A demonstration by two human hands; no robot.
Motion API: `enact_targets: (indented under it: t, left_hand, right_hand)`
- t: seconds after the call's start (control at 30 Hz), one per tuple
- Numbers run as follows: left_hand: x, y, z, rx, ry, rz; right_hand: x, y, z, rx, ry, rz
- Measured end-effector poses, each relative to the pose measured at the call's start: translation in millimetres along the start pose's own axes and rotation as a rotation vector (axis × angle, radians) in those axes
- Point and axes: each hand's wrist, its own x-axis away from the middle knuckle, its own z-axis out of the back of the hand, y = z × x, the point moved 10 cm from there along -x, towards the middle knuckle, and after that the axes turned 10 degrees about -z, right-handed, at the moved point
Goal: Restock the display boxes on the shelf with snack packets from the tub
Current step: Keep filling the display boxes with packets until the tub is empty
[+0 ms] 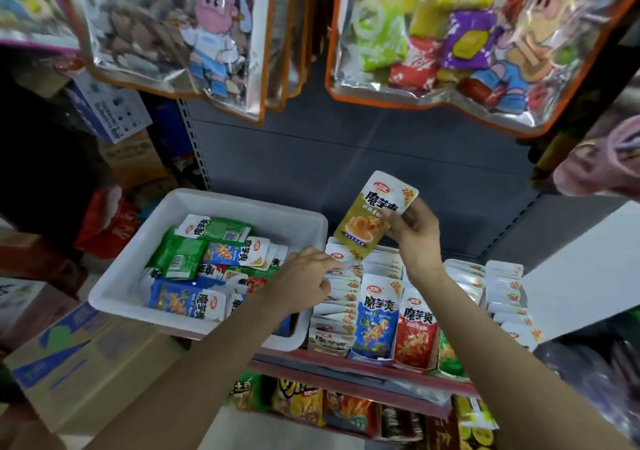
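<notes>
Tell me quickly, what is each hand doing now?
Left hand: fingers on the packets in the display box; grip cannot be told.
Right hand: holding a gold snack packet.

The left hand (304,281) covers the near right corner of the white plastic tub (239,203) and the tops of the white-topped packets in the leftmost cardboard display box (334,332); whether its fingers pinch a packet cannot be told. The right hand (414,233) hides the right edge of the olive-gold foil snack packet (370,217). The clear orange-trimmed hanging bags (467,34) are cut off by the top edge. The lower-shelf yellow and red snack bags (311,404) are blurred, their print unreadable.
</notes>
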Motion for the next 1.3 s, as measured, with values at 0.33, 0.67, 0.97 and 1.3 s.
enact_targets:
  t: [0.33,0.67,0.97,1.3]
  left_hand:
    - [7,-8,0,0.023,-0.045,0.029]
    - [8,-11,-3,0.040,-0.074,0.040]
    - [14,-18,4,0.170,0.034,0.069]
    - [9,-18,9,0.079,0.051,0.081]
  right_hand:
    - [-3,46,-20,0.486,-0.086,-0.067]
    - [6,41,-52,1.158,-0.239,0.163]
    - [16,55,-55,1.181,-0.401,0.138]
    - [35,73,-68,1.428,-0.581,0.038]
